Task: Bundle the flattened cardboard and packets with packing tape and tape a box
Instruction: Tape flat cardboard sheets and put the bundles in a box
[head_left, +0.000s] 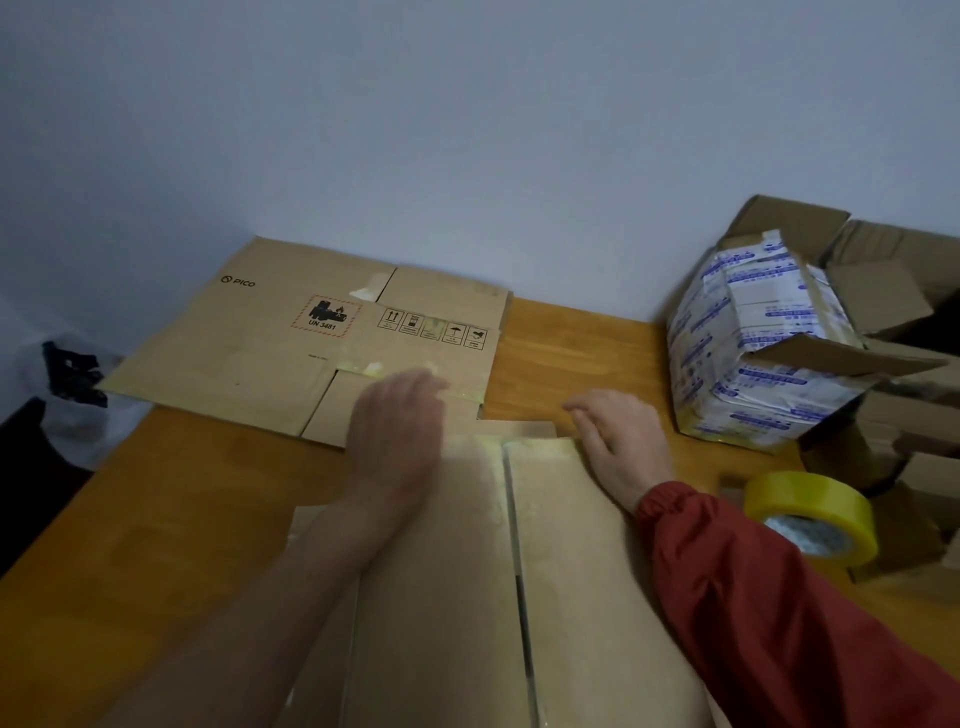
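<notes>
Nearest, a plain brown cardboard box (452, 597) fills the foreground, its two top flaps meeting at a narrow seam. The left hand (397, 436) lies flat on the left flap, its fingers (415, 387) straight and released, holding nothing, somewhat blurred. The right hand (621, 447), in a red sleeve (753, 597), rests at the right flap's far edge, fingers loosely spread, gripping nothing. Just beyond the left fingertips a flattened brown printed cardboard sheet (291, 332) lies on the wooden desk (156, 493). Right of the right fingers stands a white-and-blue bundle of packets (753, 343); nearer, beside that wrist, a yellow roll of packing tape (810, 514)
</notes>
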